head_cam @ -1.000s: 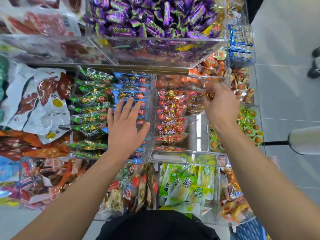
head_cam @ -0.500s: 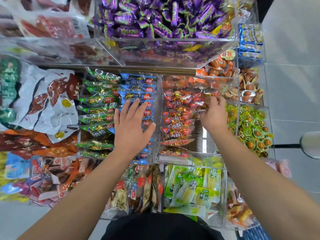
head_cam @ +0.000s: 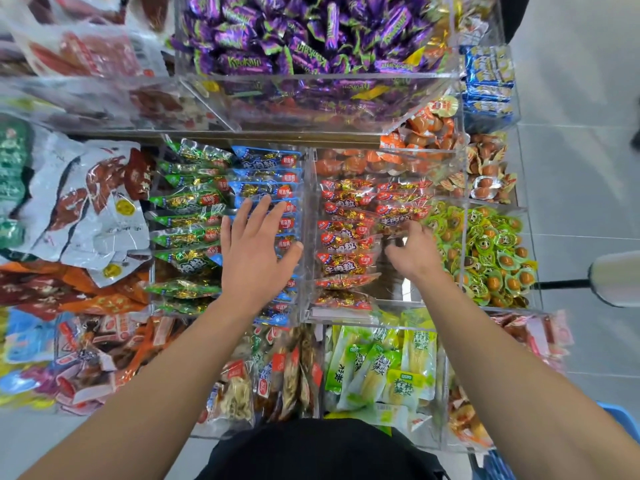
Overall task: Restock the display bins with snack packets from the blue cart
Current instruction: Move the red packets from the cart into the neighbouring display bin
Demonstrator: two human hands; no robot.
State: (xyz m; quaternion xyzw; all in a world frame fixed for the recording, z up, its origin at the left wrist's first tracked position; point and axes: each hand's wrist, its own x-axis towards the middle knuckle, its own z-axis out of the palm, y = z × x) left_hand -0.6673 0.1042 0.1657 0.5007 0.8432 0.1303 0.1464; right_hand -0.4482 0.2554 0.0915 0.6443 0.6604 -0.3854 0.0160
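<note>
- Flat and spread, the left hand [head_cam: 254, 258] rests on the blue packets [head_cam: 266, 178] in their clear bin.
- Right hand [head_cam: 412, 252] curls, fingers pinching a red packet [head_cam: 398, 220] in the neighbouring bin [head_cam: 308, 237].

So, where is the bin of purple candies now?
The bin of purple candies is at top centre, above the red packets and blue packets.

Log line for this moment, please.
left hand: flat on blue packets | right hand: fingers curled at red packets, grip unclear
</note>
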